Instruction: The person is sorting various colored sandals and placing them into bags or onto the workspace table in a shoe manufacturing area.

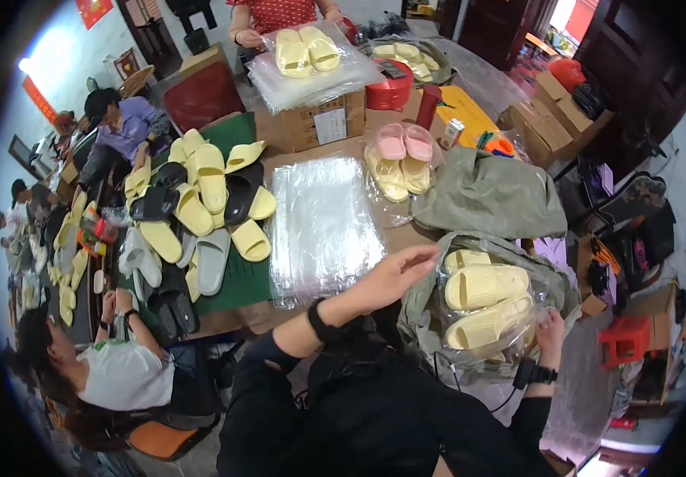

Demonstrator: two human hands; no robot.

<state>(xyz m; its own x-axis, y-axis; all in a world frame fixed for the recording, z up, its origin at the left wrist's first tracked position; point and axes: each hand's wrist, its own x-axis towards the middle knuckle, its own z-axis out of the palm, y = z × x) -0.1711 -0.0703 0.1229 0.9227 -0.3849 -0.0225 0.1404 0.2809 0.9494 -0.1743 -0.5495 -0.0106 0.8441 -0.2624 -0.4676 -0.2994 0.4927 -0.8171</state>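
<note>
My left hand (400, 278) reaches over the table's front edge with its fingers stretched out and nothing in them, beside the left rim of a grey-green sack (416, 314). Inside the sack's mouth lie pale yellow slippers (487, 286) in clear plastic. At the sack's right side, my right hand (549, 330) has its fingers curled at the edge of the clear plastic bag (524, 338) around these slippers. Left of the sack, a stack of flat clear plastic bags (323, 222) lies on the table. Behind the sack, pink and yellow slippers (402, 163) rest in clear plastic.
Loose yellow, black and grey slippers (200, 199) are heaped on the green table top at left. A cardboard box (323, 119) bears more plastic bags, where another person in red handles bagged slippers. A person in white (124, 374) sits at left. A red stool (625, 342) stands at right.
</note>
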